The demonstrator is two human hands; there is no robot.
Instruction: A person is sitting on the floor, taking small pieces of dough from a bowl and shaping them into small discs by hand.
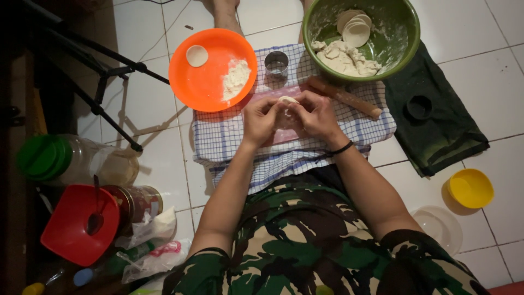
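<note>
Seated on the white tiled floor (164,158), a person pinches a small pale round of dough (287,100) between left hand (261,119) and right hand (315,113), fingers clenched on it above the blue-checked cloth (229,139), the green dough bowl (406,30) and orange plastic plate of filling (204,82) close ahead within reach.

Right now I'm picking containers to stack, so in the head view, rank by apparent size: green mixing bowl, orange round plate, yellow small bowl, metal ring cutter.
1. Green mixing bowl
2. Orange round plate
3. Yellow small bowl
4. Metal ring cutter
The top two look fairly close in size.
</note>
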